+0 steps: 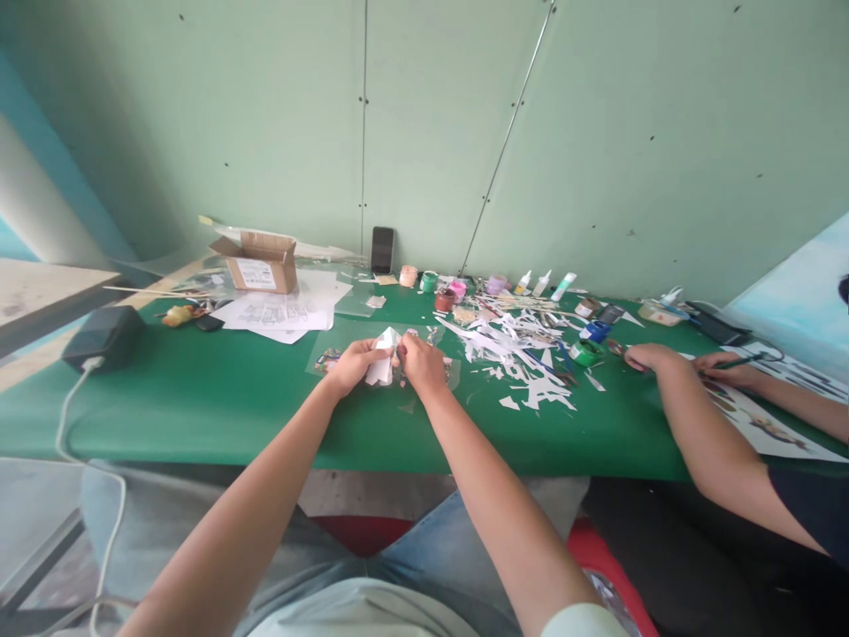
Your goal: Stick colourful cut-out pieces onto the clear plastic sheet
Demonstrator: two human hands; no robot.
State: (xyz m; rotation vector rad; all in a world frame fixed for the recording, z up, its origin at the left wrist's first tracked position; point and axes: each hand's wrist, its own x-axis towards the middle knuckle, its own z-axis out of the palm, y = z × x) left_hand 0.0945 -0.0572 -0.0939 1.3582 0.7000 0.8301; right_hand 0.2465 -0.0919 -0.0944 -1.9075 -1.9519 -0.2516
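My left hand (354,365) is closed on the left side of a small folded piece of white paper (381,366), thumb on top. At the paper's right edge, my right hand (423,361) is closed in a pinch; its fingertips are partly hidden, and whether it grips the same paper or something small against it is hard to make out. Both hands are just above a clear plastic sheet (351,335) on the green table. Small colourful cut-out pieces (327,359) lie on this sheet, partly covered by my hands.
White paper scraps (540,389) spread to the right, near paint jars (586,353). A cardboard box (265,265) stands on printed sheets (279,310) at back left. A phone (383,250) leans on the wall. At far right, a co-worker's hands (726,370) work over a picture with a pen.
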